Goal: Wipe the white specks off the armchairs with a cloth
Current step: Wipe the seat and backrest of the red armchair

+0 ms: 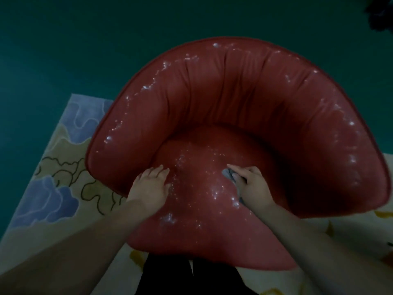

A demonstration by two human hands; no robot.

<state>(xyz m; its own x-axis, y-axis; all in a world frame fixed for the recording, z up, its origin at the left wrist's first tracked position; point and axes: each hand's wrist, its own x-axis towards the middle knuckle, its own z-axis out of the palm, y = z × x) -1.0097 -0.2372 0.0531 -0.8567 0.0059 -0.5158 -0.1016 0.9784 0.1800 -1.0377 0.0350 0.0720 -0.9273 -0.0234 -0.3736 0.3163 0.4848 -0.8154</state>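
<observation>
Dark trousers (170, 277) at bottom edge, forearms reaching out over red armchair (234, 99). Right hand (253, 186) grips grey cloth (228, 173), pressing it on the seat cushion (204, 209). Left hand (152, 185) flat on seat, fingers straight, holding nothing. White specks (214, 191) between both hands, more along the rim beyond. Patterned rug (59, 167) left of left hand; green floor (63, 50) past chair.

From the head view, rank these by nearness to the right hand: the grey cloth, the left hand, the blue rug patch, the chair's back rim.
1. Grey cloth, under the right hand.
2. Left hand, across the seat.
3. Chair's back rim, beyond.
4. Blue rug patch, far left.
</observation>
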